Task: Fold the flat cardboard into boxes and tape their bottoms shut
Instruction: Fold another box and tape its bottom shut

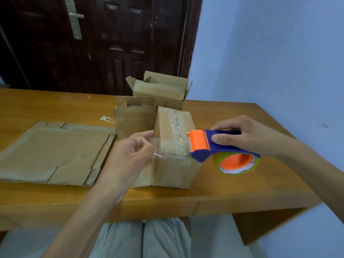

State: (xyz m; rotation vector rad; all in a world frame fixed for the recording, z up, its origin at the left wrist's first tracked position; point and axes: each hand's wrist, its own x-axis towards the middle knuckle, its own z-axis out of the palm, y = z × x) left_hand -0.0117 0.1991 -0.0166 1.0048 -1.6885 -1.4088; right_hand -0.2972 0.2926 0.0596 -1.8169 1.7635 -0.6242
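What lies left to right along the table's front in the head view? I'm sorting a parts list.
Flat cardboard → left hand pinching the tape end → box → right hand gripping the tape dispenser.

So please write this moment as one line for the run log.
step: taping box | left hand: pinches tape end | right hand: grips tape dispenser | flat cardboard: lying on table

Single head cam, wide-angle, worn by person, looks fwd and down over wooden table (232, 192) from its near edge. Close range: both forearms and lap fill bottom of frame. Dark door (96, 43), blue wall (270, 53) behind table.
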